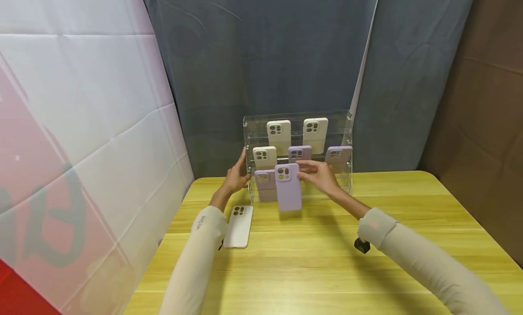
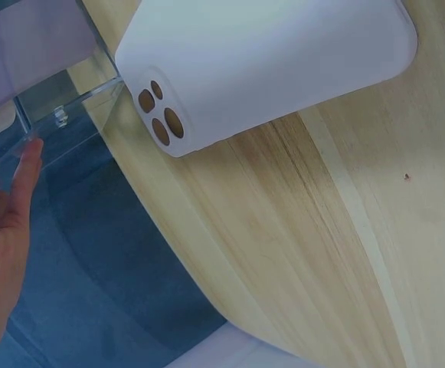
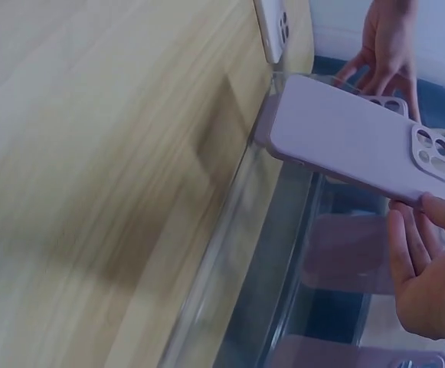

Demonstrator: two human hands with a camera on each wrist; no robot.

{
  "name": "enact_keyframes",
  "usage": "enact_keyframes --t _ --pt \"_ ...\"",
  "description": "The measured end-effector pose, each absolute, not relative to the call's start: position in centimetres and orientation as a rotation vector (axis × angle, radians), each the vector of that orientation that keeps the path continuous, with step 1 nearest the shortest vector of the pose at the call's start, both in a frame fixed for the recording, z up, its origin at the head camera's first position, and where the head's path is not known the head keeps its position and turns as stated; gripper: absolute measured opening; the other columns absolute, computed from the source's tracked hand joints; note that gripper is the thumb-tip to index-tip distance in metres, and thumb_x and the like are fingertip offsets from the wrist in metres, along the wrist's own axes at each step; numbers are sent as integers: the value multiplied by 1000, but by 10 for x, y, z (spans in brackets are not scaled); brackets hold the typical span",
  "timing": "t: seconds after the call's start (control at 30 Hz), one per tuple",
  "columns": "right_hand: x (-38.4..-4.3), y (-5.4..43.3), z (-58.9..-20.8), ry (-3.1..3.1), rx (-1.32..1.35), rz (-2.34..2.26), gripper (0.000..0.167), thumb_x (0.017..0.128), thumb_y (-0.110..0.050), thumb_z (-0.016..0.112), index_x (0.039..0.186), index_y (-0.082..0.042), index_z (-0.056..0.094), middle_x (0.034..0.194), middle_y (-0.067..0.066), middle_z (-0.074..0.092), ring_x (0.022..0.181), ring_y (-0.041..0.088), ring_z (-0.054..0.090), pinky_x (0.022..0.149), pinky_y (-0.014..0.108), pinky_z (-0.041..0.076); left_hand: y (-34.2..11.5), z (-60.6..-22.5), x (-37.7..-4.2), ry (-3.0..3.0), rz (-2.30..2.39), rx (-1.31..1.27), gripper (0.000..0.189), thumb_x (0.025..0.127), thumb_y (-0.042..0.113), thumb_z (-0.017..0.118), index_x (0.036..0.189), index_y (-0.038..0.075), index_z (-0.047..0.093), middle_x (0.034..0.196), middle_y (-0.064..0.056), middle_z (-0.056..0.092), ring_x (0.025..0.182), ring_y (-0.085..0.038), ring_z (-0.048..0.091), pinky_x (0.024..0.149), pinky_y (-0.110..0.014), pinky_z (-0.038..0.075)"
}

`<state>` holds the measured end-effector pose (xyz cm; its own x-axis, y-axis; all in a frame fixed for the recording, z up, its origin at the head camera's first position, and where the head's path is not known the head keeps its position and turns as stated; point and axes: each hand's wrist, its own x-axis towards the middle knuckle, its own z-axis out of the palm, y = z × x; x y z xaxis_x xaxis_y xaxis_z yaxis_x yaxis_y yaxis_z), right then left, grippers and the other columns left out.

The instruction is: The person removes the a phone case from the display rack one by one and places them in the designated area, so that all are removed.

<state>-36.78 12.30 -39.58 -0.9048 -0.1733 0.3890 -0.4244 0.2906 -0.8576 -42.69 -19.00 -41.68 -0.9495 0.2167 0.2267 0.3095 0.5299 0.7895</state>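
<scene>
Between thumb and fingers, my right hand (image 1: 320, 175) pinches a light purple phone case (image 1: 288, 190) by its upper right edge. The case hangs upright, camera cutouts at its top, in front of the lowest tier of a clear acrylic display stand (image 1: 323, 188). My left hand (image 1: 235, 178) rests against the stand's left side, its fingers (image 2: 24, 180) extended along the clear panel in the left wrist view. A white phone case (image 1: 239, 228) lies on the table near my left wrist. On the lowest tier, another purple case (image 1: 266, 191) leans behind the held one.
Two cream cases (image 1: 279, 135) stand on the stand's top tier. The middle tier bears a cream case (image 1: 264, 157) and two purple cases (image 1: 338, 155). The yellow wood-grain table (image 1: 302, 269) ends just behind the stand, at a dark curtain (image 1: 278, 56).
</scene>
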Motion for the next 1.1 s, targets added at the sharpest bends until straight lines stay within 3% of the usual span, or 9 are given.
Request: enact_keyframes --t 0.13,0.33,0.4,0.57,0.83,1.1 --pt "-367 114 -401 -2324 533 1696 42 90 2 77 131 2 69 114 26 74 93 37 77 81 48 66 -190 -416 -426 -2653 -1411 -460 103 95 -13 61 168 34 5 157 -30 41 113 -49 67 71 -45 68" --pt "-368 101 -411 -2316 488 1732 42 89 2 79 130 0 71 113 25 74 88 35 78 75 38 68 -190 -415 -425 -2642 -1421 -458 102 95 -14 60 168 34 6 158 -30 40 113 -50 67 76 -54 67" --pt "-368 97 -415 -2318 469 1758 42 88 3 79 129 1 71 112 25 74 88 35 78 76 40 68 -189 -414 -425 -2639 -1420 -457 103 95 -14 60 168 34 6 158 -31 40 114 -50 67 76 -54 67" --pt "-366 89 -426 -2317 420 1865 43 87 7 78 129 5 69 112 28 73 91 40 76 82 51 65 -190 -415 -425 -2639 -1419 -459 104 94 -15 61 168 34 6 157 -31 41 114 -51 66 71 -47 68" --pt "-364 79 -440 -2335 381 1956 43 88 8 77 130 7 68 112 29 73 85 34 78 76 43 67 -190 -419 -430 -2649 -1409 -464 105 95 -13 61 168 38 5 158 -28 41 119 -49 64 70 -42 68" --pt "-362 63 -456 -2339 353 1975 41 87 11 76 128 9 68 109 30 73 81 39 77 79 53 65 -189 -418 -429 -2645 -1415 -449 105 95 -13 61 167 38 6 158 -27 42 121 -49 63 68 -40 68"
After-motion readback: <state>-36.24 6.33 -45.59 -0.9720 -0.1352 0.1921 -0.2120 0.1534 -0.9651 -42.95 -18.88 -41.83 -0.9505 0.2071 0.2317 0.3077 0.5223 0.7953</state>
